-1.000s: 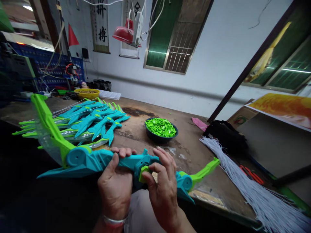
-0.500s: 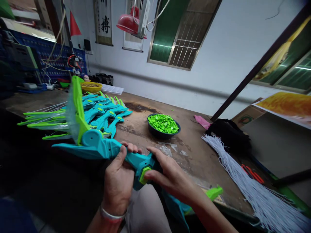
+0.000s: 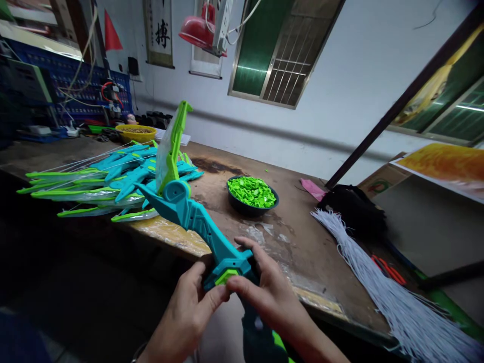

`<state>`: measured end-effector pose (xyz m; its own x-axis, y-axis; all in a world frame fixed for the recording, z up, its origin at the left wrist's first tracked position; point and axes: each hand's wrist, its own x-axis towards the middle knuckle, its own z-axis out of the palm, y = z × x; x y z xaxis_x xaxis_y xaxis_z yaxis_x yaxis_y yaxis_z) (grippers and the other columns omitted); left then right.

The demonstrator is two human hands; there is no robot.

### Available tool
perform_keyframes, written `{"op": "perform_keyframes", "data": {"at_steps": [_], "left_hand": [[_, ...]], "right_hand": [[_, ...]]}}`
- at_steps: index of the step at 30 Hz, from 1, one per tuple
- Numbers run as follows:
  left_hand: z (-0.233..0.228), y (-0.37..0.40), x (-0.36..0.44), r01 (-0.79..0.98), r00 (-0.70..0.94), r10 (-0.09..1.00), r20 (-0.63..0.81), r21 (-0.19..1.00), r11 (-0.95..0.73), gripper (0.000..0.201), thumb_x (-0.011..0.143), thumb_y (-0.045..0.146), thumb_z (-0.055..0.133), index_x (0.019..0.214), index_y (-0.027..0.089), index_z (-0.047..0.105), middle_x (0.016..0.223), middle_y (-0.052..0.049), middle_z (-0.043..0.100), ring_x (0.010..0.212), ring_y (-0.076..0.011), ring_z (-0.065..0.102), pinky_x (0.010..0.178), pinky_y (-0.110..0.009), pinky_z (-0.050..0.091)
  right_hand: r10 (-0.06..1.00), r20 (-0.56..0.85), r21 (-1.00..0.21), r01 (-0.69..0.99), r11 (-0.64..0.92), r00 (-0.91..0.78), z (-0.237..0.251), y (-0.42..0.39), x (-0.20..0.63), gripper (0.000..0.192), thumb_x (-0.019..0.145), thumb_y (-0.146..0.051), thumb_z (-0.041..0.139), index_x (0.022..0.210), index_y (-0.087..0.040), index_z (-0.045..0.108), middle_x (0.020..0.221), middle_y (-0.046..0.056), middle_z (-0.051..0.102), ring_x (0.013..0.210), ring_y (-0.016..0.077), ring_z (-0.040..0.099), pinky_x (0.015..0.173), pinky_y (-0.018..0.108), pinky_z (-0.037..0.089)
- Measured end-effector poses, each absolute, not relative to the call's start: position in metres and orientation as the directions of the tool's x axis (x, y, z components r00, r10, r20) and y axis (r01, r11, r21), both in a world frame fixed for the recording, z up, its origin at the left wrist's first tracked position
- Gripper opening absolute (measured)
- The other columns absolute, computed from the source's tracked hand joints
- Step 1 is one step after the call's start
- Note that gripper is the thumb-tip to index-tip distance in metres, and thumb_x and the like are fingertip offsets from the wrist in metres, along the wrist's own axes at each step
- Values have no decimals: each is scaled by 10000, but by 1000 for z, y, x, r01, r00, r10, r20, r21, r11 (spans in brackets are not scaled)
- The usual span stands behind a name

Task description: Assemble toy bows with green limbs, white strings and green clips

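Observation:
A teal toy bow (image 3: 206, 224) with a bright green limb (image 3: 176, 146) standing up at its far end is held over my lap. My left hand (image 3: 189, 302) grips the bow's middle from the left, its thumb against a green hexagonal piece (image 3: 227, 277) set in the teal body. From the right, my right hand (image 3: 268, 287) wraps the same middle part, thumb pressing on that piece too. The bow's lower end runs down between my forearms, partly hidden. Beyond it, a dark bowl (image 3: 249, 210) holds many small green plastic pieces.
Several teal and green bows (image 3: 124, 174) lie stacked on the table (image 3: 302, 232) at left, near a yellow basin (image 3: 138, 135). At right lie a bundle of white cords (image 3: 378, 277), red-handled scissors (image 3: 391, 269) and a black bag (image 3: 351, 209). A red lamp (image 3: 196, 33) hangs above.
My left hand has slid down the bow to its middle, its thumb now at the green piece. The bow has turned, its upper limb swinging rightward and more upright.

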<state>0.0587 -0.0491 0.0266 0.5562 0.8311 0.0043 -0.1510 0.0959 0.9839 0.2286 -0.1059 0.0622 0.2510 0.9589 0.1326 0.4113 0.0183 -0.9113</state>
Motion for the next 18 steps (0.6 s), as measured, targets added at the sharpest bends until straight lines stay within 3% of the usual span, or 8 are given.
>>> {"op": "perform_keyframes", "data": {"at_steps": [4,12,15,18], "left_hand": [[21,-50,52,-109,504,861,64,994,-10,516,773,314,822,1262,206,701,1260,-170,693,1165,-366,637,966,-385,538],[27,-53,55,-57,451,858,245,968,-246,317,802,312,773,1116,277,781,1050,-116,780,956,-330,729,829,-352,585],[23,-54,53,-47,336,930,150,989,-143,441,653,285,897,1083,273,801,1094,-119,777,1061,-359,704,898,-365,579],[24,-50,48,-111,433,900,-41,989,99,523,607,280,936,1109,251,793,1179,-131,753,1164,-392,661,929,-375,578]], "right_hand": [[975,138,-937,341,73,173,60,-119,225,459,885,-377,712,1305,-253,573,1122,44,670,1039,240,617,911,351,497],[962,200,-915,386,115,188,52,-125,215,210,932,-348,629,1091,-212,614,883,9,627,789,169,557,717,272,453],[959,189,-933,345,107,212,52,-124,214,199,902,-325,653,1059,-209,616,862,-6,604,777,157,539,696,253,439],[971,81,-981,193,37,225,52,-117,218,214,837,-314,703,1002,-205,621,813,-27,576,753,144,513,683,243,416]]}}
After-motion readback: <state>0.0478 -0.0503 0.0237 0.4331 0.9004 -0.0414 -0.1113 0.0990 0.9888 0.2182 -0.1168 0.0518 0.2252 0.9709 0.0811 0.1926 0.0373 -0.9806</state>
